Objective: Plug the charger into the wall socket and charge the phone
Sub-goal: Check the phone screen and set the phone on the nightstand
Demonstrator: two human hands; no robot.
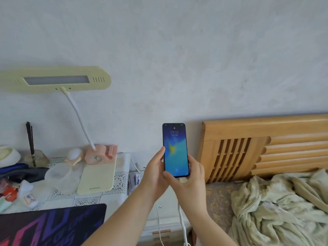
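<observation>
Between bedside table [99,197] and headboard [266,148], both hands [154,174] closed around upright, lit phone [175,150].

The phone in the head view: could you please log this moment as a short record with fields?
phone: upright, screen lit, lock screen reading 09:50
left hand: grips the phone's left edge
right hand: holds the phone's lower right, thumb under its bottom edge
cable: white, hangs down from below the phone; plug joint hidden by the hands
wall socket: not visible
left of phone: desk lamp on a lace-covered table
right of phone: wooden headboard, rumpled blanket
</observation>
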